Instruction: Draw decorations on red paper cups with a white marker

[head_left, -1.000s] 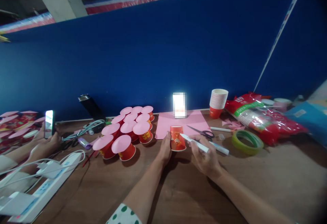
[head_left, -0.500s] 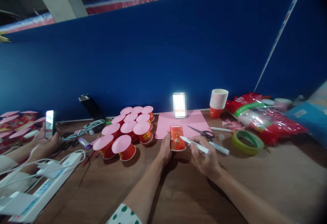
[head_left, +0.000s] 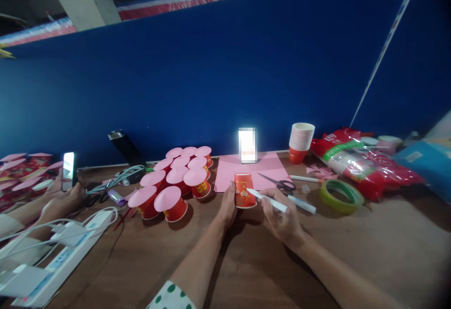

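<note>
An upside-down red paper cup [head_left: 244,198] with a gold print stands on the wooden table, and my left hand [head_left: 227,205] grips its left side. My right hand [head_left: 283,217] holds a white marker pen [head_left: 273,203] like a writing tool, its tip at the cup's printed front. Behind the cup lies a sheet of pink paper [head_left: 225,173], with black-handled scissors [head_left: 278,182] across its right part. To the left stand several upside-down red cups [head_left: 176,210] topped with pink paper cones [head_left: 169,198]. A capped marker [head_left: 302,204] rests just right of my right hand.
Right: a stack of paper cups [head_left: 301,140], a roll of tape [head_left: 341,197], a red plastic pack [head_left: 352,158]. A lit phone [head_left: 247,145] stands at the panel. Left: a power strip [head_left: 70,257], a dark bottle [head_left: 125,147], another person's hands [head_left: 66,201] holding a phone.
The marker tip has shifted very slightly left on the cup's front, along with my right hand. My left hand and the cup stay in place.
</note>
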`<state>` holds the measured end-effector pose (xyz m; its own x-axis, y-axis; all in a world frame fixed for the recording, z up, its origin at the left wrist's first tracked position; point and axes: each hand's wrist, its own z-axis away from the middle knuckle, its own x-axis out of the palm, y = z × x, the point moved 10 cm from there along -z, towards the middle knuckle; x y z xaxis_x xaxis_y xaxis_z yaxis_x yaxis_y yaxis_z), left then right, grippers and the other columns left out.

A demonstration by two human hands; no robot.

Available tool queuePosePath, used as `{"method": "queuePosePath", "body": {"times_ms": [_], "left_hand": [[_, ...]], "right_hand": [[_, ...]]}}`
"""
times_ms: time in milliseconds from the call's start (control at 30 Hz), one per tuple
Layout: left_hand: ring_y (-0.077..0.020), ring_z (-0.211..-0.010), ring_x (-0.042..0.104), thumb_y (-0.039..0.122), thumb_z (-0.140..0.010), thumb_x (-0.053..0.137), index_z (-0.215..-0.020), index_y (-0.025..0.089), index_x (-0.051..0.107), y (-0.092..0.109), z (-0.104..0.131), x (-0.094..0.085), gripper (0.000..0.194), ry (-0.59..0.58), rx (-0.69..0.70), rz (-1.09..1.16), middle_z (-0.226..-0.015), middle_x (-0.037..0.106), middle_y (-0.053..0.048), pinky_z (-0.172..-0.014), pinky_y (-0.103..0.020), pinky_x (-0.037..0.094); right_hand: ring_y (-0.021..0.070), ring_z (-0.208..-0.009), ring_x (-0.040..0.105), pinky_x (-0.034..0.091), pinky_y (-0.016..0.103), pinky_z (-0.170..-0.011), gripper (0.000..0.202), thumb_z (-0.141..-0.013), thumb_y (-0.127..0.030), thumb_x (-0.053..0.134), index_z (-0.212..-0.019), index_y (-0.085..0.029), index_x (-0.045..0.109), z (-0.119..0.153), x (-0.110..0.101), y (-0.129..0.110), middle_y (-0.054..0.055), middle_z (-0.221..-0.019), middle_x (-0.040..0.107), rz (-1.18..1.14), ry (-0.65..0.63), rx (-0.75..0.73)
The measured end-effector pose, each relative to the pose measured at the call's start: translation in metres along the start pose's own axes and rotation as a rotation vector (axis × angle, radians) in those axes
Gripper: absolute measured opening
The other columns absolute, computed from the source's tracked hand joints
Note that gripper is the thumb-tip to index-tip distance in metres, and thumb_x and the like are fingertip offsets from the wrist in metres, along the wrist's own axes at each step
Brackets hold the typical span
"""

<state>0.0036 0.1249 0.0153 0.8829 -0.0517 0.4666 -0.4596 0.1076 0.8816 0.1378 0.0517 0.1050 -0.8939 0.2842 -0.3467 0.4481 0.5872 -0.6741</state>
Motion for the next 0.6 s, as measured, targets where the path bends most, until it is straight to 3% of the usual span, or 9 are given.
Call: {"method": "queuePosePath", "body": {"times_ms": [267, 600], "left_hand": [[-0.0239, -0.085, 0.065, 0.06, -0.075, 0.055, -0.088, 0.009, 0.066, -0.016, -0.013, -0.01, 0.054, -0.043, 0.028, 0.116, -0.089, 0.07, -0.013, -0.084, -0.036, 0.046], [-0.0243, -0.088, 0.065, 0.06, -0.074, 0.056, -0.09, 0.008, 0.066, -0.015, -0.012, -0.009, 0.055, -0.044, 0.018, 0.131, -0.089, 0.069, -0.013, -0.084, -0.036, 0.047]], "right_hand": [[0.0141, -0.068, 0.056, 0.044, 0.026, -0.065, 0.014, -0.089, -0.025, 0.045, -0.086, -0.018, 0.056, -0.001, -0.002, 0.008, 0.002, -0.076, 0.06, -0.015, 0.023, 0.043], [0.015, -0.068, 0.058, 0.047, 0.027, -0.065, 0.016, -0.089, -0.027, 0.045, -0.085, -0.018, 0.057, 0.0, -0.008, 0.013, 0.002, -0.074, 0.062, -0.08, 0.084, 0.082]]}}
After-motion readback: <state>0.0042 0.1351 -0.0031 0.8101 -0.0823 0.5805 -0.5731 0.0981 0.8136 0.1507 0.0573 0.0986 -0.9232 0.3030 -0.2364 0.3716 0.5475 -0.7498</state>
